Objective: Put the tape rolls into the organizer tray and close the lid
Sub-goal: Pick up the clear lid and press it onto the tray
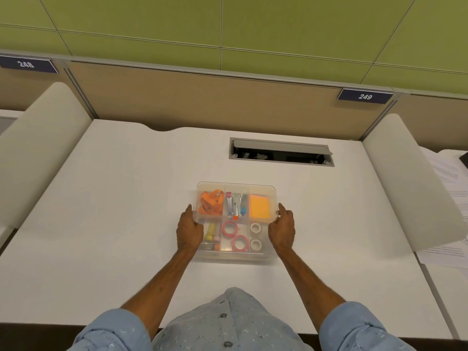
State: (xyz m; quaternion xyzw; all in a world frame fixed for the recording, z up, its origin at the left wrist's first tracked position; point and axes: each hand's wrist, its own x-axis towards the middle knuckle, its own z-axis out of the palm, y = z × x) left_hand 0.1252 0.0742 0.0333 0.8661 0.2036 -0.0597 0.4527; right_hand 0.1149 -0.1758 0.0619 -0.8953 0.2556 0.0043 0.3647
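A clear plastic organizer tray (235,185) sits in the middle of the white desk with its clear lid lying over it. Through the lid I see two pink tape rolls (230,228) (240,243) in the near middle compartment and two white tape rolls (255,227) (256,244) in the near right one. My left hand (189,231) grips the tray's left edge. At the opposite edge, my right hand (282,229) holds the right side.
Other compartments hold orange bands (212,201), a stapler (234,205), an orange sticky pad (259,206) and a yellow marker (210,232). An open cable slot (281,152) lies behind the tray. White side dividers (410,188) flank the desk; papers (450,173) lie right.
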